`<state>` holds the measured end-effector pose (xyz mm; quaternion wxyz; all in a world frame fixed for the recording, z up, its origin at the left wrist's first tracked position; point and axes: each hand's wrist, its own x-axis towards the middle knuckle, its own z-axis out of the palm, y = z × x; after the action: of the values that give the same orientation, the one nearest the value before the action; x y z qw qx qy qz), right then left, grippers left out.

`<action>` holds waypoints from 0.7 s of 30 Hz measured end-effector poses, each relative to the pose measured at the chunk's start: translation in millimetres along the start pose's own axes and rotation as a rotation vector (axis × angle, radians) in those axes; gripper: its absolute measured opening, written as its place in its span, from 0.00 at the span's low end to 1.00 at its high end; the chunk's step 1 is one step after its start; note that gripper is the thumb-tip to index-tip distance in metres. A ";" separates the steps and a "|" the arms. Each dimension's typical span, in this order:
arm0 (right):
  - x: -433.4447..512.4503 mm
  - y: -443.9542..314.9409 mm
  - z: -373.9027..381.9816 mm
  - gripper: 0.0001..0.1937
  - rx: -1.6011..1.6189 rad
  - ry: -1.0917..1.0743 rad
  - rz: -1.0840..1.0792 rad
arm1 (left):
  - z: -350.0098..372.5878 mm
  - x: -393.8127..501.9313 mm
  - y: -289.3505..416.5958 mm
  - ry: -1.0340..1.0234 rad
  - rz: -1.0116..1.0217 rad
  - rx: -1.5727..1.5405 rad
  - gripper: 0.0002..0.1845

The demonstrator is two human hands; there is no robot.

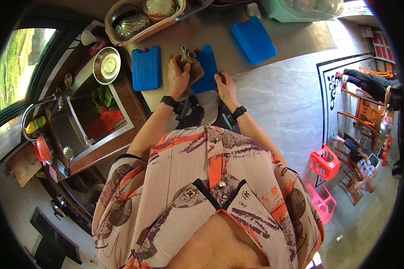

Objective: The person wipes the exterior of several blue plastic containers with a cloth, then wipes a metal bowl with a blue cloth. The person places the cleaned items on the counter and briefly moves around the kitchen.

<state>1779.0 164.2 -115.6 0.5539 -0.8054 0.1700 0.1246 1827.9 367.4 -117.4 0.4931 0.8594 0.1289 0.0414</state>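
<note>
My left hand [178,75] grips a folded grey-brown cloth [195,70], which lies against a blue plastic ice pack [207,79] with a red cap. At the right edge of that pack, my right hand [226,86] has its fingers curled around the side. The cloth and left hand hide part of the pack's left side. A second blue ice pack [146,69] is on the counter, left of my left hand. Farther right, a third blue ice pack [254,40] lies tilted near the counter's front edge.
A basin [180,15] of metal bowls stands behind. To the left are a steel bowl [106,65] and a sink [131,126] with green leaves [104,97] and a red bag [111,117]. Plastic stools [325,162] and two people [367,82] are at the right.
</note>
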 end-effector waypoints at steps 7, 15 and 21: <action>12.6 -2.2 2.4 0.36 -0.362 0.087 0.078 | 3.4 -23.6 -5.4 -0.191 -0.197 -0.347 0.23; 26.4 15.9 -1.6 0.33 -0.102 0.125 0.108 | 9.4 -28.6 12.7 -0.281 -0.082 -0.341 0.25; 6.2 -14.9 -17.1 0.34 0.284 -0.069 -0.123 | 15.7 19.7 79.6 -0.407 -0.185 -1.034 0.20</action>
<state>1791.0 152.3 -99.2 0.6743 -0.7232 0.1174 0.0927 1864.4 321.1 -58.2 0.8666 0.4815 0.0689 -0.1111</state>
